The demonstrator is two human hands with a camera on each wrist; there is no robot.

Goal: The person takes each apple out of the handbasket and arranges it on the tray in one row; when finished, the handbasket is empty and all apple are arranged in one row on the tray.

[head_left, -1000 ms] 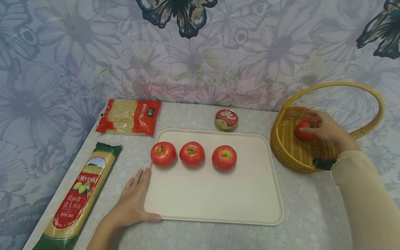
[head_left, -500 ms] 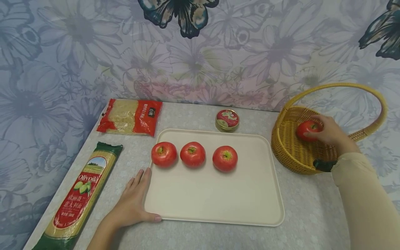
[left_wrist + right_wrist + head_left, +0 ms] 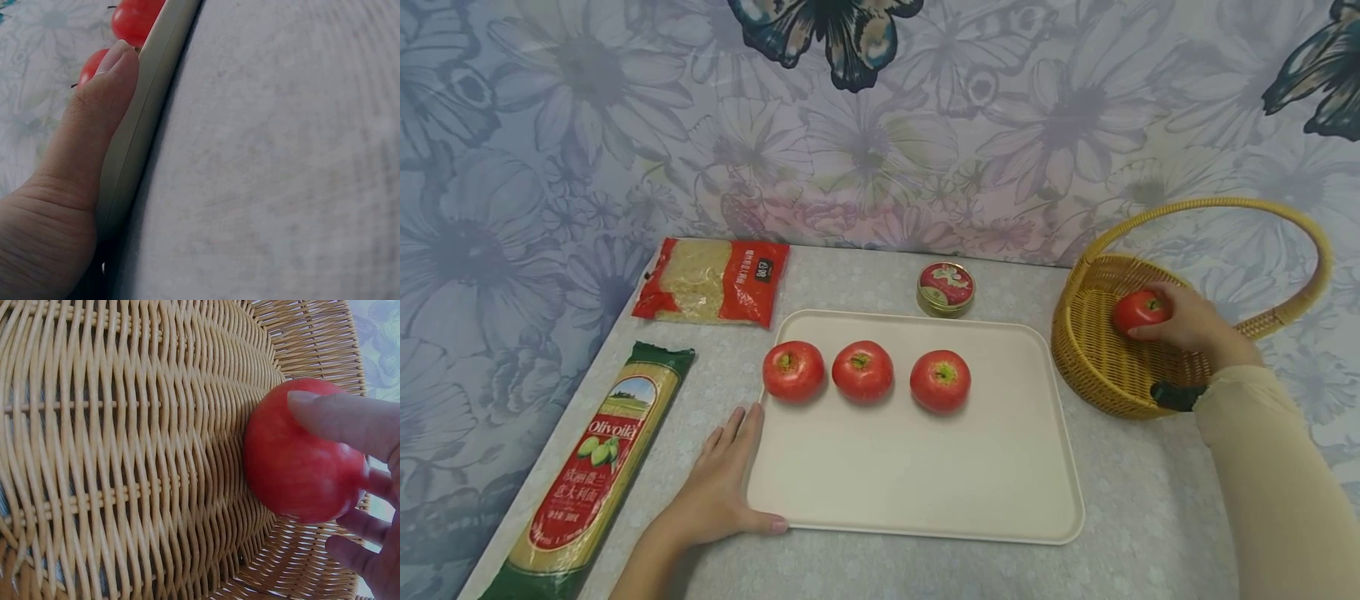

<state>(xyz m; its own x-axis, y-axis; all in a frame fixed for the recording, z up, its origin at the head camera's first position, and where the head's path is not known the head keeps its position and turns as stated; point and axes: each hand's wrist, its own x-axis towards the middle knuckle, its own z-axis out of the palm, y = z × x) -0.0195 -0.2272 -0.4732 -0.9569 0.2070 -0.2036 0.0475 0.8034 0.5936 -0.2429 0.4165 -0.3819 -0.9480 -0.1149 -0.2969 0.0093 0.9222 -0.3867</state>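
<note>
My right hand [image 3: 1195, 323] reaches into the yellow wicker basket [image 3: 1093, 371] and grips a red tomato [image 3: 1135, 314]. In the right wrist view the thumb lies across the tomato [image 3: 294, 465], the fingers reach round its far side, and it sits against the woven basket wall [image 3: 125, 444]. At the tray's near left corner, my left hand [image 3: 718, 487] rests with fingers extended along the left edge and thumb on the front edge. The left wrist view shows that thumb [image 3: 94, 119] against the tray rim [image 3: 134, 134]. Three tomatoes stand in a row on the cream tray [image 3: 917, 475].
A long pasta packet [image 3: 591, 467] lies at the left. Behind it is a red and clear bag of pasta [image 3: 711, 281]. A round red-topped tin [image 3: 946, 289] stands behind the tray. The basket's tall handle [image 3: 1217, 202] arches over the right forearm's side.
In the basket, my right hand has settled lower around the tomato, its fingers moving from above to behind it. The left hand and the tray tomatoes have stayed put.
</note>
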